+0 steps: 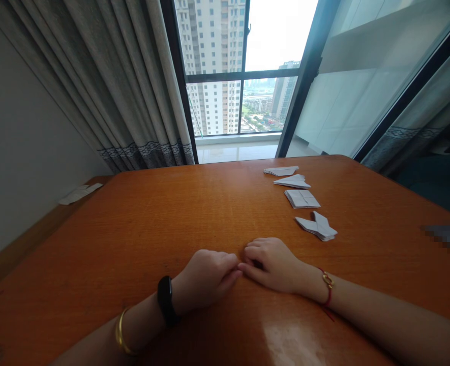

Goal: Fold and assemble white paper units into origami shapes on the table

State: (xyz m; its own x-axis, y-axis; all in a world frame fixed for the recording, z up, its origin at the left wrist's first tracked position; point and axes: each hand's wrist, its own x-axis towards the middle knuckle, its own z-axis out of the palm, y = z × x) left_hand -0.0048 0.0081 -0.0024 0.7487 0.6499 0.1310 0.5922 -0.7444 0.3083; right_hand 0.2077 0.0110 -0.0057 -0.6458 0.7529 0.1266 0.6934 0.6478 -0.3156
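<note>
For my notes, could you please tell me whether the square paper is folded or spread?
Folded: the square paper shows stacked layers along its left edge and a line across its top.

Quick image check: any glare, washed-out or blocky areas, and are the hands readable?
Head view: sky beyond the window washed out; glare on the near part of the table; a pixelated patch at the right edge. Same head view: left hand and right hand readable, folded papers pale but distinct.

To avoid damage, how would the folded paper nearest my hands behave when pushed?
The folded paper looks light, showing thin layers. Its projecting flaps might bend or catch; its low, angular shape should slide rather than roll.
</note>
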